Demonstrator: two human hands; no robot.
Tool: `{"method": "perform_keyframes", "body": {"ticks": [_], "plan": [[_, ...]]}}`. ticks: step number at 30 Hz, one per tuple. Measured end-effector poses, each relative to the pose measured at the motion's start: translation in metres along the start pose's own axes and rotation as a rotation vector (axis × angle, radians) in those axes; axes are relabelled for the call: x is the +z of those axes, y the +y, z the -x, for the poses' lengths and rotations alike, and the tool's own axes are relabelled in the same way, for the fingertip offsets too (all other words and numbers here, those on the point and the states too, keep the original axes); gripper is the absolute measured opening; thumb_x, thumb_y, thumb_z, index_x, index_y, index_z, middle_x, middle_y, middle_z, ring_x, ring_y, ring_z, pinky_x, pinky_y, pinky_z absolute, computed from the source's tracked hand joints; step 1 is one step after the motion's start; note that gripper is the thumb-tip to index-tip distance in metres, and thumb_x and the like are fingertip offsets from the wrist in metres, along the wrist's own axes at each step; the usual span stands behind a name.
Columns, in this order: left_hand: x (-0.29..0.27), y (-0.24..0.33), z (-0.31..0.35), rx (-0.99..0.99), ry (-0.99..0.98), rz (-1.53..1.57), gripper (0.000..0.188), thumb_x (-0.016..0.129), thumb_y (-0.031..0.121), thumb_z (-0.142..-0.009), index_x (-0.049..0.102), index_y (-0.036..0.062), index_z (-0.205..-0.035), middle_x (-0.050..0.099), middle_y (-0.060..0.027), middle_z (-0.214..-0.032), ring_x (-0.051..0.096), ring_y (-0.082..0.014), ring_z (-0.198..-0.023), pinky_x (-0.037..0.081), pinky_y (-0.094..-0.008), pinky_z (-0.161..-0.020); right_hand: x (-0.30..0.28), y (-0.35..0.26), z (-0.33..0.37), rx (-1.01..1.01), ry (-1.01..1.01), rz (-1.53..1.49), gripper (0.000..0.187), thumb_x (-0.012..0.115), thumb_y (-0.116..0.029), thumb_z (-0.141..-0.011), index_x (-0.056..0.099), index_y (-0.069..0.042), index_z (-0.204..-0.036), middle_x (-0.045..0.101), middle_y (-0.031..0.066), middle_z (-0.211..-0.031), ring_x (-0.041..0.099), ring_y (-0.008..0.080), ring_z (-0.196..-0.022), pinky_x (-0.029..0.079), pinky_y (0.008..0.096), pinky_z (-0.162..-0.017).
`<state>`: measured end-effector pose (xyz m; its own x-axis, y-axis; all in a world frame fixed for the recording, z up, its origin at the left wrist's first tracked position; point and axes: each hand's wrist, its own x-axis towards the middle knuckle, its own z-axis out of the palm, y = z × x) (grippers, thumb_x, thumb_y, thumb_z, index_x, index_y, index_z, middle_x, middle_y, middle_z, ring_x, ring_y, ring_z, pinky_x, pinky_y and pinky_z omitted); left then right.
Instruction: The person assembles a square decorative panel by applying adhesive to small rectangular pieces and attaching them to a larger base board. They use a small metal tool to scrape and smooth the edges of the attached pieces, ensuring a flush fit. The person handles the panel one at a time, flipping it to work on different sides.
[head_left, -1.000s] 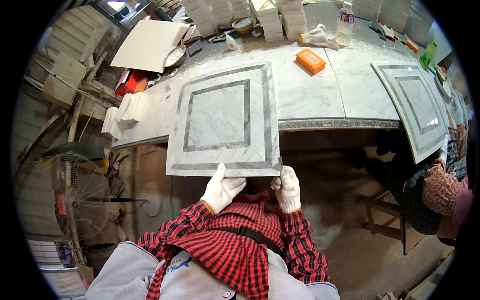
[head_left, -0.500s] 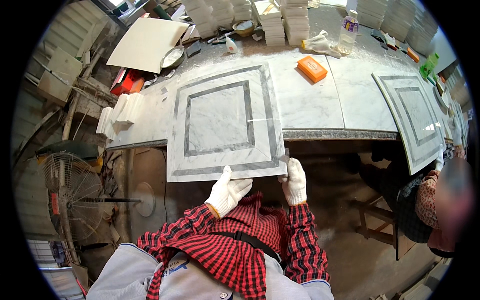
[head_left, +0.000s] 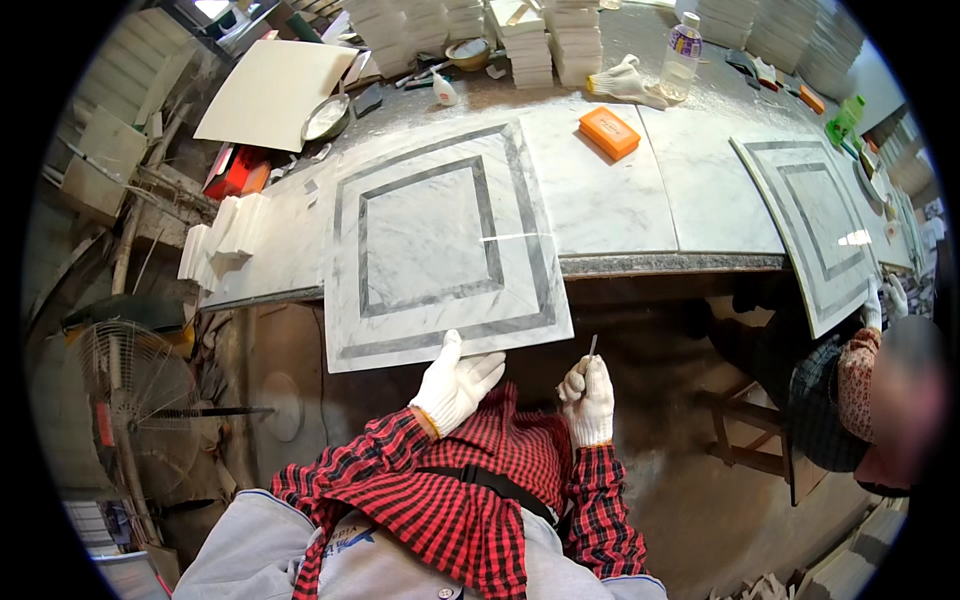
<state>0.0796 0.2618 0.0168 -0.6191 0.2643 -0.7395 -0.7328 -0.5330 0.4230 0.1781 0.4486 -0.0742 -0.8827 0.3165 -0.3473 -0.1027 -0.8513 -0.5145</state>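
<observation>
A square marble tile (head_left: 428, 230) with two grey inlaid frames lies partly on the worktable, its near part hanging over the front edge. My left hand (head_left: 456, 388), in a white knit glove, grips the near edge, thumb on top and fingers reaching underneath. Below the tile's near right corner, apart from it, my gloved right hand (head_left: 588, 405) is closed round a thin, flat tool like a small blade (head_left: 594, 344), its tip pointing up. The rest of that tool is hidden in my fingers.
Along the worktable (head_left: 610, 262) are an orange box (head_left: 609, 133), a spare glove (head_left: 627, 82), a plastic bottle (head_left: 681, 62) and stacked white tiles (head_left: 573, 45). A fan (head_left: 140, 380) stands at left. At right a co-worker's gloved hand (head_left: 873, 302) touches a similar tile (head_left: 815, 225).
My right hand has drawn down and away from the tile's right edge, and the thin tool now shows above its fingers. The tile has swung slightly; my left hand keeps its grip.
</observation>
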Motion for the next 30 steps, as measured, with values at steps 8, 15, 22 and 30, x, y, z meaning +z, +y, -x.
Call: {"method": "perform_keyframes", "body": {"ticks": [8,15,22,30], "plan": [[0.011,0.008,-0.021,-0.188,-0.220,-0.281,0.075,0.035,0.058,-0.104,0.032,-0.0022,-0.149,0.041,-0.0233,-0.151,0.045,-0.0370,-0.136,0.036,-0.0491,-0.114,0.042,-0.006,-0.012,-0.094,0.110,-0.132,0.016,0.051,-0.031,-0.105,0.056,-0.016,-0.108,0.057,-0.0034,-0.087,0.052,0.0093,-0.072,0.045,0.0282,-0.068],[0.004,0.076,-0.007,-0.297,-0.646,-0.964,0.055,0.045,0.040,-0.106,0.050,-0.0035,-0.139,0.060,-0.0176,-0.134,0.062,-0.0255,-0.117,0.047,-0.0366,-0.103,0.062,0.024,-0.026,-0.202,0.211,-0.237,0.012,0.050,-0.030,-0.105,0.053,-0.021,-0.113,0.058,-0.0044,-0.097,0.054,0.0089,-0.077,0.047,0.0287,-0.070],[0.063,0.124,-0.041,0.559,-0.578,-1.368,0.029,0.060,0.022,-0.097,0.068,0.0007,-0.115,0.073,-0.0109,-0.097,0.067,-0.0144,-0.085,0.052,-0.0273,-0.079,0.083,0.047,-0.055,-0.349,0.248,-0.313,0.029,0.044,-0.033,-0.107,0.049,-0.017,-0.131,0.058,-0.0020,-0.113,0.055,0.0092,-0.085,0.050,0.0281,-0.078],[0.060,0.126,-0.086,0.751,-0.615,-1.258,0.017,0.064,0.008,-0.093,0.070,0.0004,-0.107,0.070,-0.0084,-0.094,0.065,-0.0139,-0.085,0.053,-0.0281,-0.077,0.091,0.062,-0.058,-0.432,0.367,-0.041,0.037,0.044,-0.035,-0.107,0.045,-0.017,-0.139,0.054,-0.0042,-0.118,0.049,0.0060,-0.088,0.045,0.0203,-0.074]]}}
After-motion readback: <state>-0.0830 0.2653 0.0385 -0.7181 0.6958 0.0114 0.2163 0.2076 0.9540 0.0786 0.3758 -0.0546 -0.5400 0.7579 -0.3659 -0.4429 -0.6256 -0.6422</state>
